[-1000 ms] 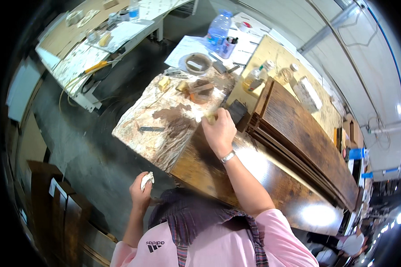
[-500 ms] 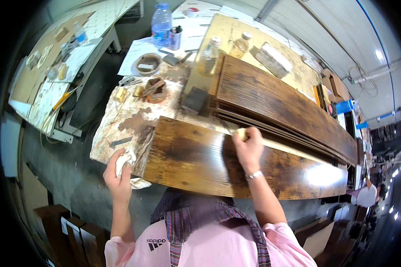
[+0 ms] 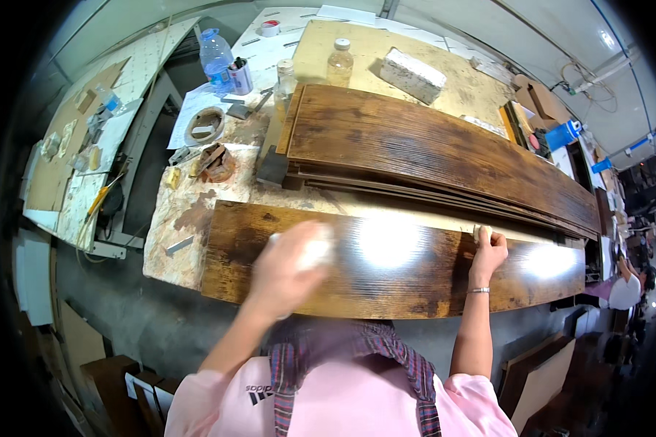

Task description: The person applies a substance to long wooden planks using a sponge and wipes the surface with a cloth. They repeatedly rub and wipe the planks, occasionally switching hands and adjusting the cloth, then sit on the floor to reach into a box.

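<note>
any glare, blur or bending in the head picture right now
Head view: white glare on the long, dark-brown wooden board; motion blur on the left hand and its white cloth; right hand sharper; fisheye bending toward the rim, corners black.

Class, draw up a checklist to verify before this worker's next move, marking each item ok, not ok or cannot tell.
1. White cloth in left hand: ok, held.
2. Cloth touching the board: cannot tell, the hand is blurred.
3. Sponge in right hand: ok, held at the board's far edge.
4. Board free of loose tools: ok, none seen.
5. Metal strip put away: not ok, lying on the stained sheet.
</note>
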{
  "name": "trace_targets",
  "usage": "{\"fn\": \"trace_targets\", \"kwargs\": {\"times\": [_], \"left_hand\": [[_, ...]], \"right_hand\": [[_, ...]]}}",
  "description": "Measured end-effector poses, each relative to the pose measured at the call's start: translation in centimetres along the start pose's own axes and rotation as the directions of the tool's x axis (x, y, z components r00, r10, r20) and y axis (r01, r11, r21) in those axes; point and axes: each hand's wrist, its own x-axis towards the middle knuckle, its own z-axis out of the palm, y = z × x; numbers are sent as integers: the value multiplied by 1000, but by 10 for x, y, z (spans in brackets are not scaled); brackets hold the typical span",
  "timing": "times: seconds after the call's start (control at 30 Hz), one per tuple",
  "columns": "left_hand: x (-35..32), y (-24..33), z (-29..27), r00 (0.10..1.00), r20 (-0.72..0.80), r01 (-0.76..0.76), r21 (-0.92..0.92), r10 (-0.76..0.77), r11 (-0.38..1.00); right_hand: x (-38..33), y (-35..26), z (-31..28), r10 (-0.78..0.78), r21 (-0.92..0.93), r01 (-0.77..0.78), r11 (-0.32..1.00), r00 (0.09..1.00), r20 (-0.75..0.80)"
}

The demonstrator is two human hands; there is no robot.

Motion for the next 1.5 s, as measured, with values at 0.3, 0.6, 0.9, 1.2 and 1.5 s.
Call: {"fn": "trace_targets", "kwargs": {"times": [0.3,0.6,0.9,1.2,1.5], "left_hand": [[57,-44,33,942,197,127,538,-270,833],[7,-110,-46,915,-359,313,348,-183,884],[17,-76,25,997,-13,71,525,-75,848],[16,-72,26,997,-30,73,526,-67,847],[19,-72,30,998,-11,53,555,-57,830]], "right_hand": [[-26,-1,11,24,241,-32,970,999,35],[-30,-12,17,-17,201,2,980,997,75],[-137,-119,124,-472,108,521,846,639,607],[9,-26,12,-266,-479,393,785,912,313],[-33,-54,30,-295,-214,443,871,819,493]]}}
